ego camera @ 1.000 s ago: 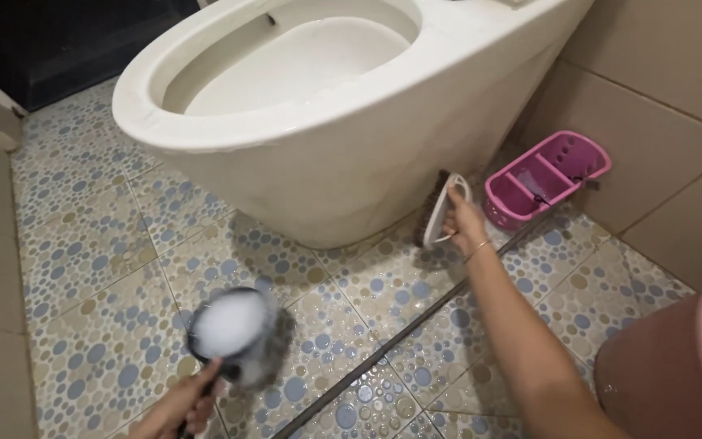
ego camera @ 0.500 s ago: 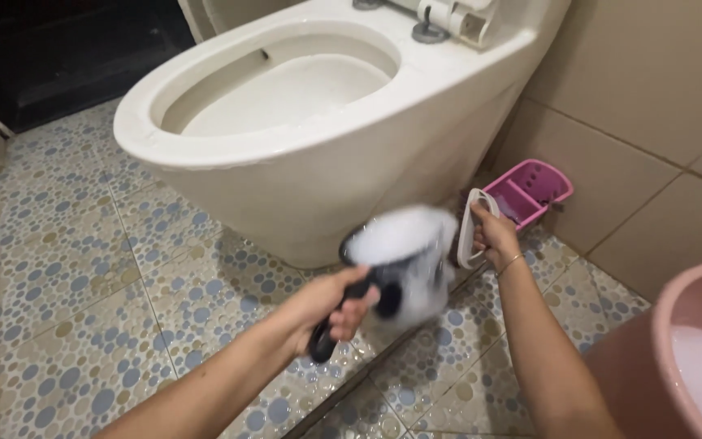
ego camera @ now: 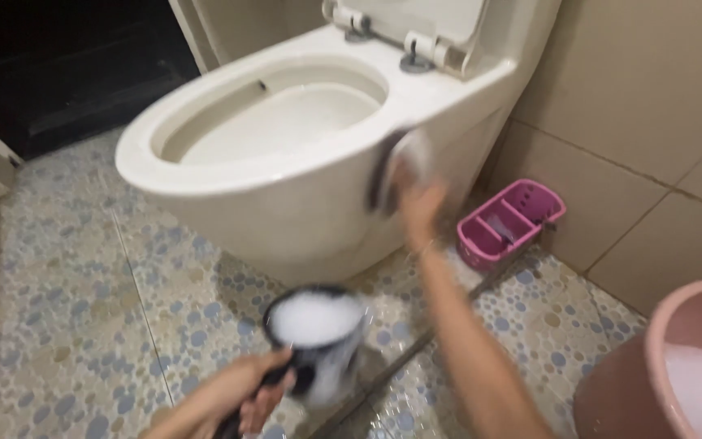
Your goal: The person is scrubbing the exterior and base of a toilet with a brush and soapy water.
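R hand (ego camera: 420, 203) grips white oval scrub brush (ego camera: 396, 167) w/ dark bristles against cream ceramic toilet's (ego camera: 286, 211) side. L hand (ego camera: 241, 398) clenched on black foam-filled dipper's (ego camera: 314, 333) handle. Both prob slippery; hold by handles.

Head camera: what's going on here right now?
A person is working at a white toilet. The right hand presses a scrub brush against the bowl's outer side, blurred. The left hand holds a dark dipper full of foam by its handle, low over the tiled floor. A pink caddy and pink bucket stand nearby.

A home bathroom: white toilet (ego camera: 286, 162), pebble-patterned floor tiles (ego camera: 83, 309), beige tiled wall (ego camera: 652, 97).
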